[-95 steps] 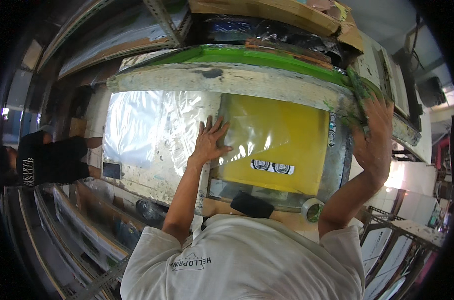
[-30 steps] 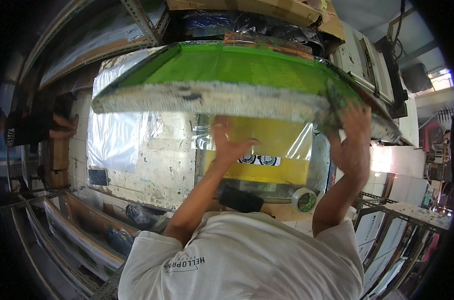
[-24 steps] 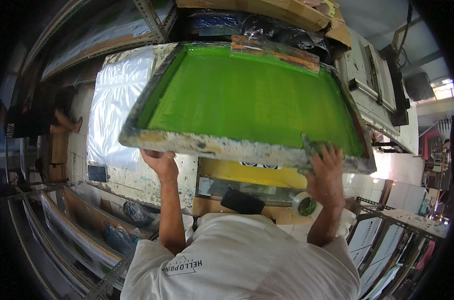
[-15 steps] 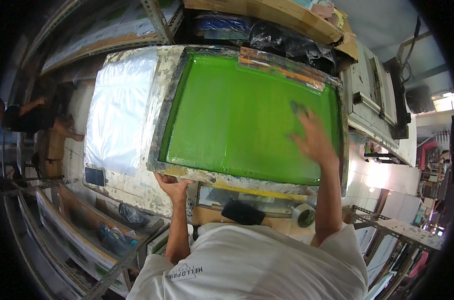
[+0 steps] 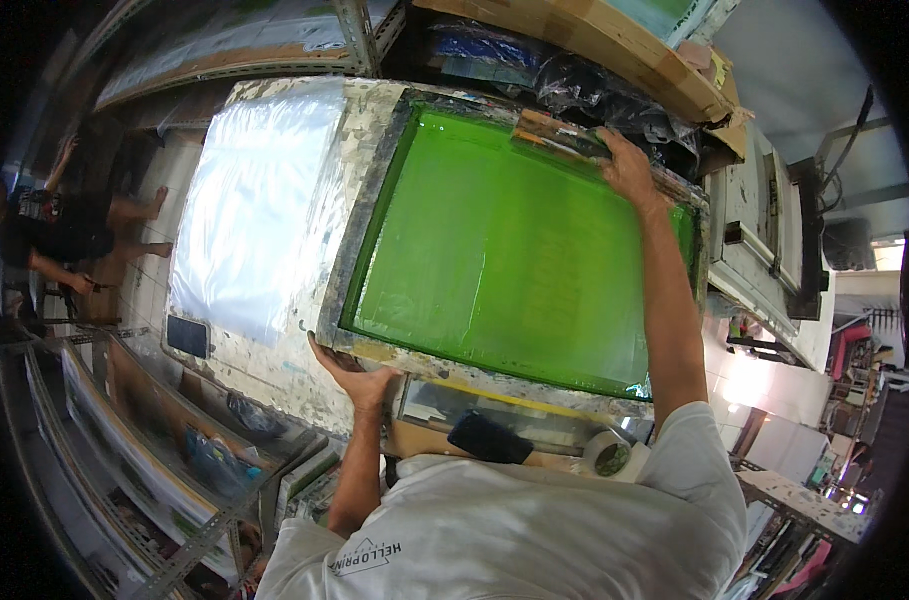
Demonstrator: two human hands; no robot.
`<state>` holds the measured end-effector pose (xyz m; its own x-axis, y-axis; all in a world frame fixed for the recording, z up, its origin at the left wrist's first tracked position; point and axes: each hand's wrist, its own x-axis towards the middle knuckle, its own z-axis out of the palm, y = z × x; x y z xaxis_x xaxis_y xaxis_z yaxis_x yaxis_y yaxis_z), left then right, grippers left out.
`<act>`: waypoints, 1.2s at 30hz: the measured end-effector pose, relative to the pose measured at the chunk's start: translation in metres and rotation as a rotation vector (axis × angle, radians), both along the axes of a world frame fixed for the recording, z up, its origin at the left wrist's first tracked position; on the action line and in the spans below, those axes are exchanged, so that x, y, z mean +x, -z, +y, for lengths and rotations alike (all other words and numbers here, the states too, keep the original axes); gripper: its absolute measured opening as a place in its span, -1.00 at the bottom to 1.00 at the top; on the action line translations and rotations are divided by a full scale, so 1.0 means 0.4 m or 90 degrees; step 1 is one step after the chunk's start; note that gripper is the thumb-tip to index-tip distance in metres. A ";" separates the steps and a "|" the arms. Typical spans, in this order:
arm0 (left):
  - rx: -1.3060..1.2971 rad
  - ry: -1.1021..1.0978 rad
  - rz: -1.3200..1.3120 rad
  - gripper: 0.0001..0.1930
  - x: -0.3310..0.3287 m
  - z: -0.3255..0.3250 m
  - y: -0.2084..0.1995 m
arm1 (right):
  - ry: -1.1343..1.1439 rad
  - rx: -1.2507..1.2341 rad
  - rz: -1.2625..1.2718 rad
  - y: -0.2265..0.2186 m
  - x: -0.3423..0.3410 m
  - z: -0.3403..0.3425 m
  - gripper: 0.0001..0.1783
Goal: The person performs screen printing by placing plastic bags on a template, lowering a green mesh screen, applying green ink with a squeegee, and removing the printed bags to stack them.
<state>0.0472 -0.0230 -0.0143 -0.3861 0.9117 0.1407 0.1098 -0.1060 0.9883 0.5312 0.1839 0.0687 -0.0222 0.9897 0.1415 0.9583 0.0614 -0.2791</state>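
In front of me a screen printing frame (image 5: 376, 352) with bright green mesh (image 5: 504, 250) lies over a paint-stained table (image 5: 264, 370). My left hand (image 5: 356, 382) grips the frame's near left corner, fingers at its edge and thumb stretched sideways. At the far side of the mesh my right hand (image 5: 629, 170) has its fingers closed around the right part of a wooden squeegee (image 5: 559, 137). That squeegee rests along the frame's far inner edge. A stack of clear plastic sheets (image 5: 249, 210) lies left of the frame.
Nearest me are a dark phone-like slab (image 5: 489, 436) and a tape roll (image 5: 608, 454). Another dark slab (image 5: 187, 338) sits on the table's left corner. Metal racks (image 5: 184, 510) stand at left, cardboard (image 5: 584, 35) behind. Another person (image 5: 69, 222) is at far left.
My right hand has moved from above the mesh's right part to the squeegee at the far edge. My left hand stays at the frame's corner. The view has shifted slightly.
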 end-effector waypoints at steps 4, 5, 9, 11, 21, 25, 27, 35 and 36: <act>0.006 0.016 -0.031 0.49 0.010 0.003 -0.002 | -0.047 0.074 -0.064 0.026 -0.002 -0.032 -0.45; 0.008 0.012 -0.029 0.50 0.007 0.004 0.009 | -0.028 0.063 -0.085 0.025 -0.014 -0.041 -0.48; 0.001 0.007 -0.027 0.52 0.009 0.001 0.003 | -0.015 0.089 -0.130 0.038 -0.099 -0.171 -0.56; 0.008 0.026 0.002 0.39 0.002 -0.006 0.002 | -0.015 0.082 -0.135 0.038 -0.150 -0.276 -0.60; -0.026 0.010 0.065 0.44 -0.011 -0.010 0.017 | -0.033 -0.053 0.039 -0.116 -0.376 -0.729 -0.70; -0.027 0.006 0.240 0.45 -0.004 -0.002 -0.026 | 0.017 -0.141 0.153 -0.130 -0.344 -0.698 -0.55; -0.005 -0.001 0.251 0.43 -0.002 0.000 -0.026 | 0.001 -0.218 0.190 -0.077 -0.323 -0.695 -0.44; -0.034 -0.005 0.334 0.42 -0.022 -0.003 -0.002 | 0.075 -0.151 0.011 0.084 -0.336 -0.655 -0.27; -0.036 -0.003 0.322 0.41 -0.025 -0.004 0.001 | 0.093 -0.148 0.018 0.104 -0.318 -0.625 -0.26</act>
